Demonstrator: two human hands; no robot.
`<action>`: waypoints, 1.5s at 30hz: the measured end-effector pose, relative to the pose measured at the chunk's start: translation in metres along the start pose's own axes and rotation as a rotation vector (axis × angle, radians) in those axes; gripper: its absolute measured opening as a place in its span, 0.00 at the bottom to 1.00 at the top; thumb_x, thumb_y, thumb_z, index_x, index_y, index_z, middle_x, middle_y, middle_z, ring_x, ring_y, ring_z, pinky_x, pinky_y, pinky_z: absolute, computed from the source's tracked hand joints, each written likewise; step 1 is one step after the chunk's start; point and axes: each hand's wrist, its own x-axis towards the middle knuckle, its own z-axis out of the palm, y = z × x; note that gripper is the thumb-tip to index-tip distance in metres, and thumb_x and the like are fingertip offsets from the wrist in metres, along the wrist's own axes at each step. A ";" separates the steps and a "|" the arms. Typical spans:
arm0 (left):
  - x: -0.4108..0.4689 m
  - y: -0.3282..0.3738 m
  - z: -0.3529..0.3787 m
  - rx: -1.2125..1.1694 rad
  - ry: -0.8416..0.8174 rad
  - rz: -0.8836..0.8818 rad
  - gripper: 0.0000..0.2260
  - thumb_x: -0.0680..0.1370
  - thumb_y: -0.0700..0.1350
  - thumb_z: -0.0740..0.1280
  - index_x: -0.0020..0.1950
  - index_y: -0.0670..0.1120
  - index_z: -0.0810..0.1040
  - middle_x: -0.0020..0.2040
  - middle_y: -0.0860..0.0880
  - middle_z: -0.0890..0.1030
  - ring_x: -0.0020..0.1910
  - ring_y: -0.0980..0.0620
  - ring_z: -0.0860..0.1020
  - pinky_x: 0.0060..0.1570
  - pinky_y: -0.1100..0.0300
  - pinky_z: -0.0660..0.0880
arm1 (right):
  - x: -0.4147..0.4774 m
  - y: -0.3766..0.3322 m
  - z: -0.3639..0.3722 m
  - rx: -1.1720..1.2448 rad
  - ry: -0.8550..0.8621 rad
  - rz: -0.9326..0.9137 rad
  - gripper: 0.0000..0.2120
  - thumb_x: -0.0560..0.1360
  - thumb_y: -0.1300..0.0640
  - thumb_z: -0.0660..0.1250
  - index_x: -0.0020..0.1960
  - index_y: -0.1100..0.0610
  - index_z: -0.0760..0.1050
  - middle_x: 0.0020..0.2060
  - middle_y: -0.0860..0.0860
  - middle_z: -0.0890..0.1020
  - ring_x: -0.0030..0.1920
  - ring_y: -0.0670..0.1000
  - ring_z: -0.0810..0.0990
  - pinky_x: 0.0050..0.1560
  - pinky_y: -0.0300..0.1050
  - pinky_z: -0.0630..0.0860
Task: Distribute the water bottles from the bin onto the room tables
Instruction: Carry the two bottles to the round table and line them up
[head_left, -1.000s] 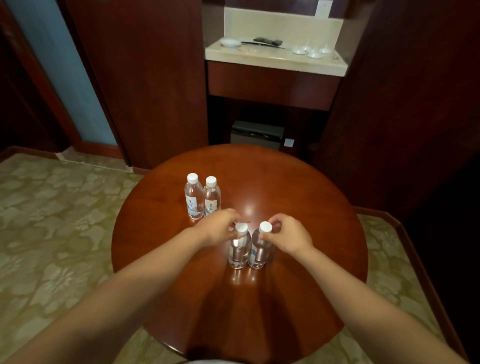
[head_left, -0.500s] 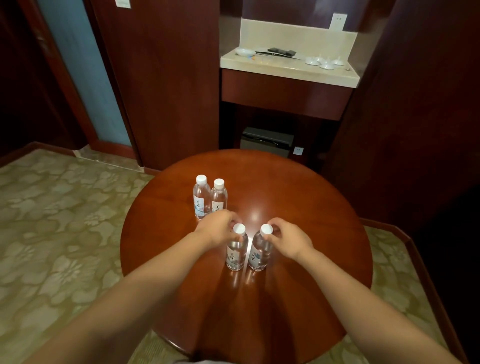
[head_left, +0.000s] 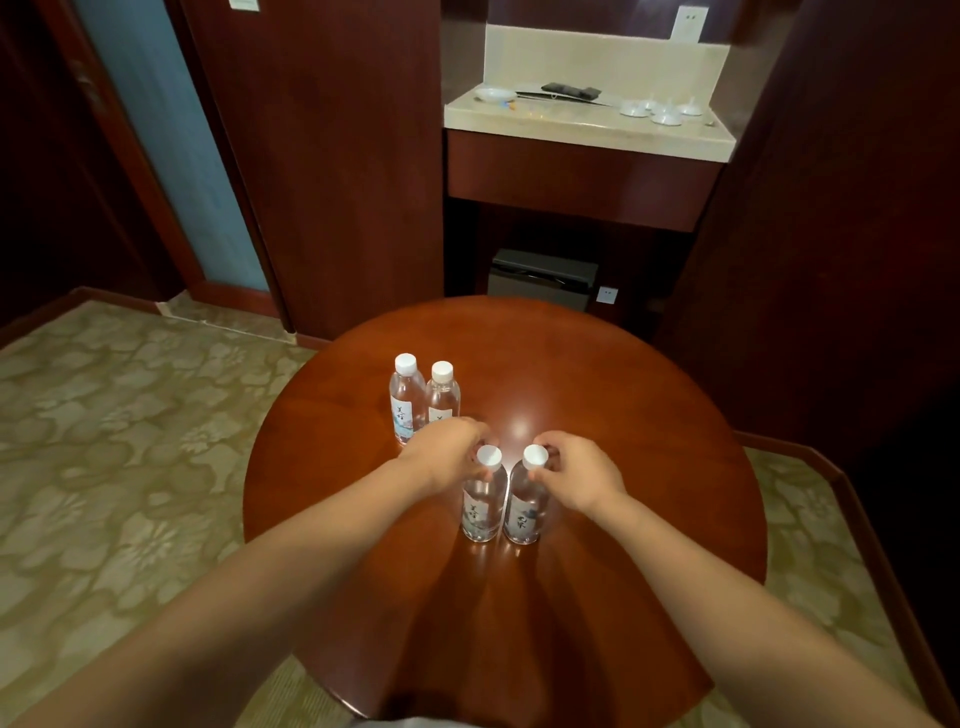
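We hold two bottles w/ two hands in the middle of the frame. Our left hand (head_left: 449, 457) has its fingers curled round the cap and neck of the left front bottle (head_left: 483, 506), and our right hand (head_left: 576, 475) pinches the cap of the right front bottle (head_left: 525, 514). Both bottles stand up straight on the round table (head_left: 649, 415), side by side, touching or almost touching; we can't tell which. The back pair of bottles (head_left: 406, 402) stands just above and left of our left hand, also upright and close together. The bin isn't in view, so we can't say how many bottles are left in it. We think this table has its share now and the next job is to let go. Here's what could go wrong. We hold the bottles up high, at the caps, and they're tall and thin, so a small tug while we let go could tip one. It would prob. knock its neighbor over too, since they stand so close. Our left hand sits right by the back pair, so if we pull it away carelessly it may bump them. The table top looks shiny and smooth, so a fallen bottle could roll to the edge and drop on the carpet (head_left: 104, 441) at the left. The counter (head_left: 587, 127) w/ white cups (head_left: 657, 110) at the upper right is well apart and safe.
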 end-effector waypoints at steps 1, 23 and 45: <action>0.004 -0.001 -0.001 0.003 0.003 0.003 0.15 0.72 0.50 0.74 0.58 0.52 0.78 0.54 0.52 0.80 0.50 0.50 0.78 0.47 0.55 0.76 | 0.004 -0.001 -0.001 0.007 0.001 0.006 0.12 0.72 0.54 0.71 0.54 0.44 0.78 0.48 0.44 0.84 0.49 0.49 0.82 0.48 0.46 0.78; 0.110 -0.044 -0.040 0.418 0.015 0.197 0.13 0.74 0.56 0.69 0.55 0.52 0.79 0.48 0.54 0.82 0.57 0.53 0.76 0.75 0.47 0.38 | 0.104 -0.014 -0.017 0.155 0.078 0.045 0.12 0.70 0.58 0.74 0.44 0.41 0.76 0.44 0.43 0.85 0.48 0.46 0.84 0.51 0.48 0.80; 0.127 -0.050 -0.051 0.336 -0.011 0.035 0.17 0.71 0.63 0.71 0.54 0.55 0.80 0.47 0.56 0.82 0.54 0.52 0.77 0.76 0.48 0.44 | 0.124 -0.014 -0.010 0.233 0.035 -0.027 0.14 0.70 0.62 0.73 0.44 0.42 0.76 0.45 0.45 0.85 0.50 0.48 0.84 0.56 0.52 0.79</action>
